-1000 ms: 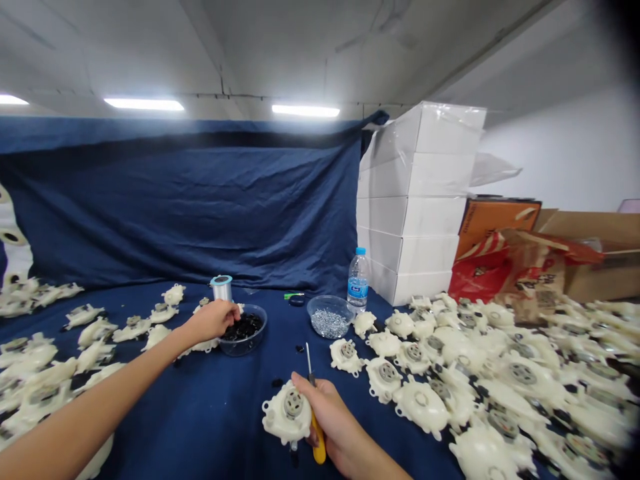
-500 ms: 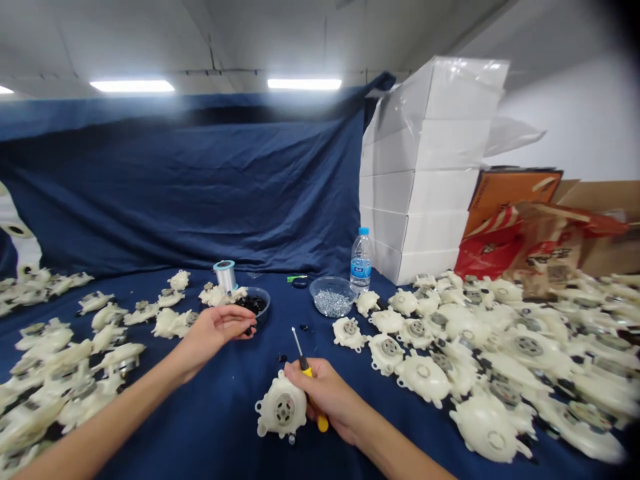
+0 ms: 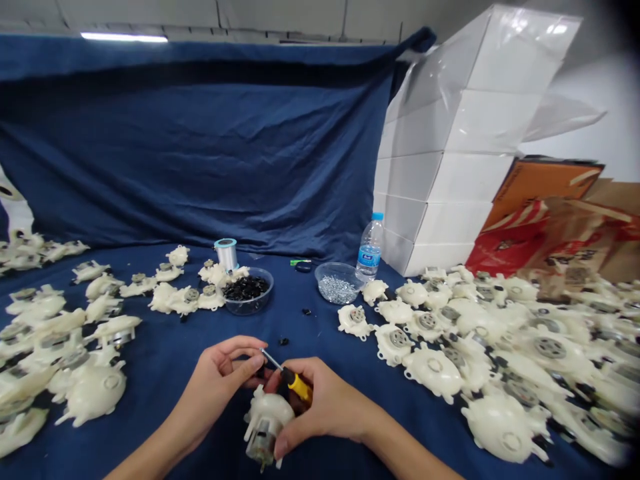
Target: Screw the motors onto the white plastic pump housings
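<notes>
My right hand (image 3: 327,403) is closed around a cream plastic motor housing (image 3: 275,410), its silver motor (image 3: 263,440) turned down toward me. The same hand keeps a yellow-handled screwdriver (image 3: 299,387) tucked across its fingers, the shaft pointing up and left. At the top of the housing the fingers of my left hand (image 3: 225,370) are pinched together. A small black part (image 3: 260,375) shows partly between them; its shape is mostly hidden. The screwdriver tip comes close to my left fingertips.
A clear bowl of black parts (image 3: 247,293), a bowl of screws (image 3: 337,288), a wire spool (image 3: 227,255) and a water bottle (image 3: 370,248) stand ahead. Housings (image 3: 433,370) crowd both sides. White boxes (image 3: 450,173) are stacked at the back right. A loose black piece (image 3: 284,341) lies near my hands.
My left hand has moved from beside the bowl of black parts to the housing. My right hand has turned the housing so its motor faces down toward me. The view has tilted downward.
</notes>
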`<state>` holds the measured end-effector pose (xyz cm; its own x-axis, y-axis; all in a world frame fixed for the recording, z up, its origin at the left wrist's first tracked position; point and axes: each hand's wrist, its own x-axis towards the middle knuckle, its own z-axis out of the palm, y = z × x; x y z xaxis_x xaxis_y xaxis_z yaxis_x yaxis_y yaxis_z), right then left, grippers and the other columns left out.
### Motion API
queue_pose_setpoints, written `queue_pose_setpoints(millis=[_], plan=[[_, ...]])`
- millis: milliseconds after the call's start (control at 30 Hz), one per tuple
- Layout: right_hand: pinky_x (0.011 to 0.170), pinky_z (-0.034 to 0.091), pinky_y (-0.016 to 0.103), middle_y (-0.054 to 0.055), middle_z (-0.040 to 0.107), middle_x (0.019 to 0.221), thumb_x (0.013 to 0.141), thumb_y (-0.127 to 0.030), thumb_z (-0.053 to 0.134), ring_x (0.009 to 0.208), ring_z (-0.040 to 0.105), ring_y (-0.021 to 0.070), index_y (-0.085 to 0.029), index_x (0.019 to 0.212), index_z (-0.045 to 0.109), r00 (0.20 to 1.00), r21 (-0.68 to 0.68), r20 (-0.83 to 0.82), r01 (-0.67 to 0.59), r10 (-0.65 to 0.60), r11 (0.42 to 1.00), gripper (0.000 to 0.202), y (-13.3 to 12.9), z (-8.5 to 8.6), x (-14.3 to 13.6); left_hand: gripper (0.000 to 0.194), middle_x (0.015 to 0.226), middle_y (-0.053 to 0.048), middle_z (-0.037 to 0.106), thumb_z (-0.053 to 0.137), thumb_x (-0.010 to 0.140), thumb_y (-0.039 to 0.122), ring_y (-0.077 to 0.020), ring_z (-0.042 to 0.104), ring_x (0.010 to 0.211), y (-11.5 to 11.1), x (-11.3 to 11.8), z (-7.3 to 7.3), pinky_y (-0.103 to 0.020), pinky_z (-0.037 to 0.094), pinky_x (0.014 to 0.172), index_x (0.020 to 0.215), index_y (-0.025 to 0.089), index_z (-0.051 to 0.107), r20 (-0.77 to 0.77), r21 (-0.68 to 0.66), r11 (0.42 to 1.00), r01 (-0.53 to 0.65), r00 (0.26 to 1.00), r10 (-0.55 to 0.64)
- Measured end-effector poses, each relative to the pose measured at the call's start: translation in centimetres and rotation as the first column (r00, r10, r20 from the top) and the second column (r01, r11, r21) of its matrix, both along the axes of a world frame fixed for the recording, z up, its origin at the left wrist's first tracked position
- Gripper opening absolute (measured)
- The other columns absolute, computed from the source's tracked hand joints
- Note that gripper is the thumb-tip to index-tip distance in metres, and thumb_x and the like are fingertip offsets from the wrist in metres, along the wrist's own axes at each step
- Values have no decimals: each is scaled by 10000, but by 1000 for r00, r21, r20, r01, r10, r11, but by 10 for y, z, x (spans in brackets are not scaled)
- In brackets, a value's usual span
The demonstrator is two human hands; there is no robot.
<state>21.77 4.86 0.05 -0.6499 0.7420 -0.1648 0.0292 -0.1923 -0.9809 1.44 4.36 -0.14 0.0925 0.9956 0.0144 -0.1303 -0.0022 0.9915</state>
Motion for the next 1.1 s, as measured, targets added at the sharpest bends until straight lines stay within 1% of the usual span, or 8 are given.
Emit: queue_pose_setpoints(millis=[133, 233, 333, 433, 567, 700, 900, 1100], plan=[[584, 398, 193, -50, 644, 736, 409, -133, 967, 640, 499, 88, -155, 945, 705, 1000, -8, 20, -18, 18, 1000, 598, 0, 0, 0, 372, 696, -38, 770, 909, 631, 421, -158, 699, 585, -4, -3, 1, -225, 559, 552, 840, 151, 759, -6, -16, 1000, 5, 1000, -5], [646, 431, 215, -31, 670, 763, 483, -158, 950, 666, 526, 93, -139, 935, 711, 999, 1, 34, 27, -27, 1000, 512, 0, 2, 0, 304, 717, -56, 787, 898, 653, 384, -163, 703, 612, -4, -5, 0, -232, 562, 592, 808, 154, 773, -18, -16, 1000, 6, 1000, -7], [634, 420, 220, -32, 664, 731, 482, -164, 952, 642, 516, 91, -129, 941, 728, 996, 1, 56, 70, -70, 998, 512, -2, 4, -2, 254, 754, -58, 803, 878, 689, 382, -155, 721, 681, -5, -7, -1, -203, 558, 647, 786, 167, 785, -28, -11, 1000, 27, 999, -27], [618, 397, 213, -42, 649, 711, 477, -189, 959, 633, 499, 86, -127, 922, 740, 995, -4, 54, 87, -87, 996, 500, -3, 4, -4, 233, 813, -61, 813, 853, 732, 386, -158, 737, 767, -8, -10, 1, -186, 556, 712, 818, 177, 799, -37, -12, 996, 92, 995, -93], [623, 391, 217, -41, 647, 712, 482, -240, 962, 643, 496, 89, -128, 869, 738, 994, -10, 42, 106, -105, 994, 461, -3, 4, -6, 244, 950, -77, 813, 832, 769, 363, -159, 733, 803, -9, -17, 2, -188, 557, 726, 937, 188, 804, -54, -21, 980, 200, 978, -201], [623, 400, 224, -37, 656, 712, 471, -240, 966, 641, 506, 94, -133, 869, 733, 993, -23, 48, 113, -112, 993, 474, -1, 4, -6, 202, 1018, -70, 800, 839, 767, 319, -154, 720, 852, -5, -23, 1, -191, 559, 780, 931, 204, 810, -98, 3, 968, 251, 963, -249], [614, 395, 224, -42, 651, 708, 468, -228, 967, 631, 497, 92, -142, 871, 734, 991, -11, 63, 121, -120, 993, 474, -3, 5, -6, 193, 964, -54, 812, 842, 751, 274, -179, 753, 865, -3, -25, 3, -214, 587, 795, 933, 218, 808, -145, 13, 973, 230, 963, -226], [605, 385, 229, -50, 639, 689, 458, -224, 971, 619, 482, 95, -162, 863, 732, 986, -3, 98, 133, -132, 991, 475, -4, 3, -6, 162, 867, -39, 817, 863, 704, 241, -185, 765, 797, -4, -23, 6, -211, 598, 734, 858, 223, 814, -176, 23, 982, 187, 968, -180]])
